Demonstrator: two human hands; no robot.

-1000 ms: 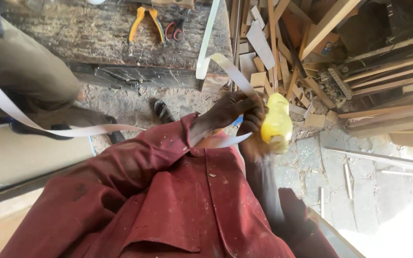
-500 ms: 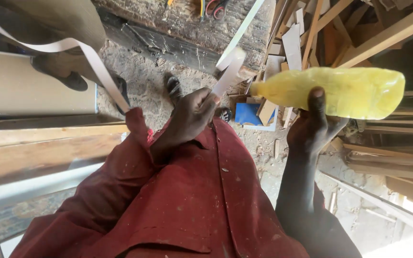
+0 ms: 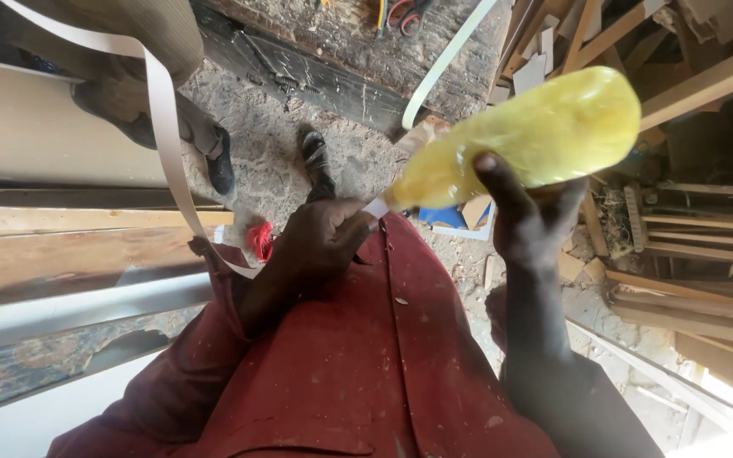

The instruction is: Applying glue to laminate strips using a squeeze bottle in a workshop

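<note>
- Nearest the camera, a red dusty shirt fills the lower frame, both arms reaching out over it.
- The left hand is closed, pinching a pale edging strip where it meets the bottle's mouth; the strip loops away up and left over the boards.
- The right hand is wrapped around a yellow plastic bottle, thumb across its side, the bottle tipped with its neck down toward the left hand.
- Change to note: half a second ago the bottle lay almost level and apart from the left hand; now its nozzle has dropped right onto the strip at the fingers. It looks like the contents are about to go on the strip.
- Beyond, a sandy floor with another person's dark shoes.
- Farthest off, a rough table and stacked wood offcuts on the right.
</note>
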